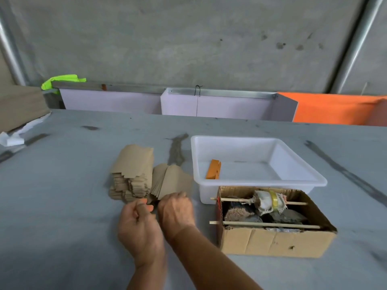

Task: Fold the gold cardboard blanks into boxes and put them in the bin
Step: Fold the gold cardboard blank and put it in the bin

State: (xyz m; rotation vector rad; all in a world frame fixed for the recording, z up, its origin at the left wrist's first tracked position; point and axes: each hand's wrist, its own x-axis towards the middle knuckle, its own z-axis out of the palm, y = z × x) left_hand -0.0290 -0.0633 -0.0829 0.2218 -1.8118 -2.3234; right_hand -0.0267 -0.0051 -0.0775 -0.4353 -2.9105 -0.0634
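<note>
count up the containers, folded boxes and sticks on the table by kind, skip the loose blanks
white plastic bin: 1
brown cardboard carton: 1
folded gold box, lying in the bin: 1
wooden sticks, one far and one near, laid across the carton: 2
total: 5

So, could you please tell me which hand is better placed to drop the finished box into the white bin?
The right hand, I'd judge. It sits on the side nearer the white bin, while the left hand is farther from it, beside the stack of blanks. One gold box already lies inside.
</note>
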